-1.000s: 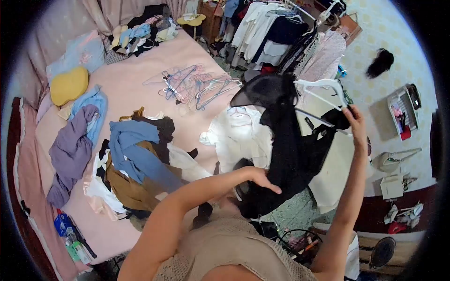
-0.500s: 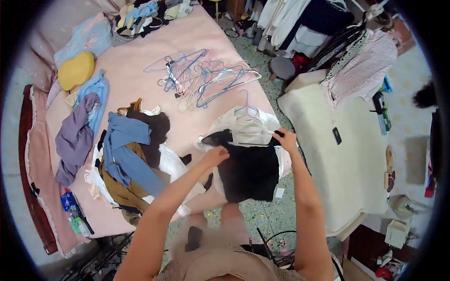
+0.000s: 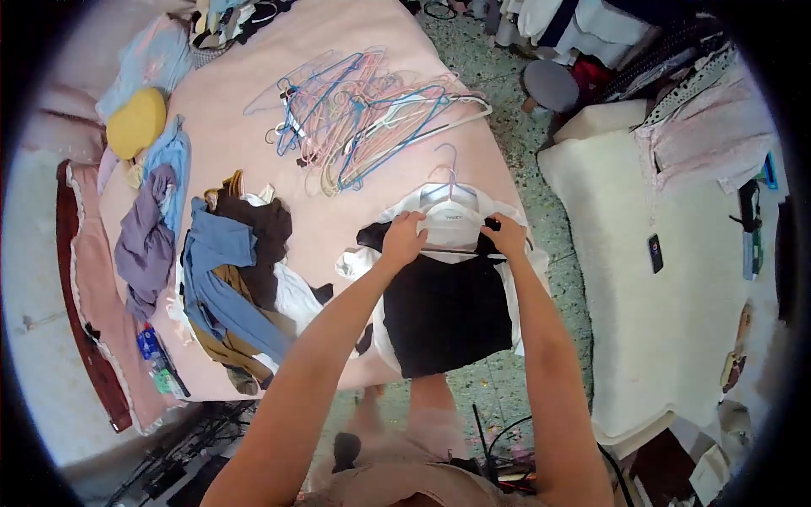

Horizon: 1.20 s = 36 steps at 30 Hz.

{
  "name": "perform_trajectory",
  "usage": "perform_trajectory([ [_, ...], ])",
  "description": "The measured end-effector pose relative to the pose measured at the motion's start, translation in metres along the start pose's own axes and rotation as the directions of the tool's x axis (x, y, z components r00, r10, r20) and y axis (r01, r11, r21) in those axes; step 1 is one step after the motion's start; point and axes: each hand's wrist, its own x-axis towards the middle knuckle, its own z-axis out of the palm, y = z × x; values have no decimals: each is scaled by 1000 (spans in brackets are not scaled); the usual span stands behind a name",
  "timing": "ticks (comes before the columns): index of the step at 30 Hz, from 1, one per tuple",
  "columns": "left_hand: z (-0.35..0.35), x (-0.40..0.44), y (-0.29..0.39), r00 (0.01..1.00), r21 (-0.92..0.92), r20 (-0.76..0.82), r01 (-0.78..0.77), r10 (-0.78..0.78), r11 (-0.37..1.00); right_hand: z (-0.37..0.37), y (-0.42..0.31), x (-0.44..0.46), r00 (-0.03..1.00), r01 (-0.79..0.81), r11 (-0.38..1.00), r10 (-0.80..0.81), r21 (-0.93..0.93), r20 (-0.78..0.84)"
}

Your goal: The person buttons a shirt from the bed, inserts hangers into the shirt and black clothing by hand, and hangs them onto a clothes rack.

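A white shirt with a printed collar label lies at the bed's edge, a pale hanger sticking out of its neck. Over it is spread a black garment, possibly a top or vest, its lower end hanging past the edge. My left hand is closed on the upper left of the black fabric. At the upper right, my right hand pinches the same black garment. My fingertips partly cover the places where the cloth is gripped.
Tangled hangers lie further up the bed. To the left are a pile of clothes, a purple garment and a yellow cushion. A cream couch with a phone stands right.
My left hand has moved up and right and closed on the black garment's upper left. The black cloth now lies straighter over the shirt. The whole view has shifted slightly.
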Motion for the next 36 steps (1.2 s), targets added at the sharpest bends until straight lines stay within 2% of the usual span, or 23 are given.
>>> perform_trajectory([
  [2,11,13,-3,993,110,-3,-114,115,987,6,3,5,1000,16,1000,-16,24,-4],
  [4,25,28,-6,993,149,47,-117,111,982,10,8,10,999,35,999,-35,36,-5],
  [6,40,36,-10,990,180,91,-121,105,976,12,8,14,987,155,987,-153,41,-56],
  [7,48,40,-11,993,226,77,-110,95,968,12,6,17,988,149,988,-147,44,-54],
  [9,59,46,-15,994,270,69,-102,86,958,12,-1,21,963,257,947,-235,190,-130],
  [11,67,53,-17,998,402,54,-52,33,914,12,-11,24,951,299,934,-274,197,-143],
  [12,68,55,-17,998,399,58,-53,32,915,15,-15,26,934,348,915,-321,202,-158],
  [14,67,58,-20,991,437,20,-129,134,890,18,-22,34,932,361,922,-350,138,-98],
  [15,64,60,-18,991,435,22,-130,134,891,17,-28,36,925,380,922,-378,76,-39],
  [16,60,61,-17,976,419,-30,-185,217,889,15,-33,37,926,378,923,-376,76,-38],
  [17,57,64,-15,950,406,-84,-241,299,881,12,-37,40,913,401,915,-395,50,-106],
  [18,54,69,-14,950,407,-84,-244,302,880,9,-42,43,894,424,905,-414,22,-174],
  [21,55,75,-19,922,377,-168,-267,349,887,18,-47,49,895,382,922,-387,-67,-220],
  [24,66,80,-33,899,396,-167,-314,404,863,25,-40,49,916,345,924,-370,-167,-156],
  [26,64,80,-32,946,434,-39,-275,323,858,28,-37,45,938,316,936,-333,-156,-95],
  [27,60,76,-30,944,437,-40,-277,326,856,29,-38,42,955,288,947,-296,-144,-35],
  [28,56,68,-27,947,428,-32,-275,319,861,29,-40,36,953,290,946,-299,-143,-42],
  [30,46,53,-17,947,420,-32,-277,320,864,25,-44,20,950,303,953,-304,-28,-72],
  [31,40,44,-11,978,289,-12,-195,207,937,19,-48,10,948,314,948,-311,45,-65],
  [32,35,35,-3,995,154,22,-101,99,983,16,-51,1,945,321,946,-318,40,-76],
  [33,34,22,0,979,99,-85,-175,183,980,16,-54,-10,946,321,946,-317,49,-66],
  [36,24,-11,26,964,38,-112,-238,241,970,12,-68,-48,955,295,954,-291,62,-65],
])
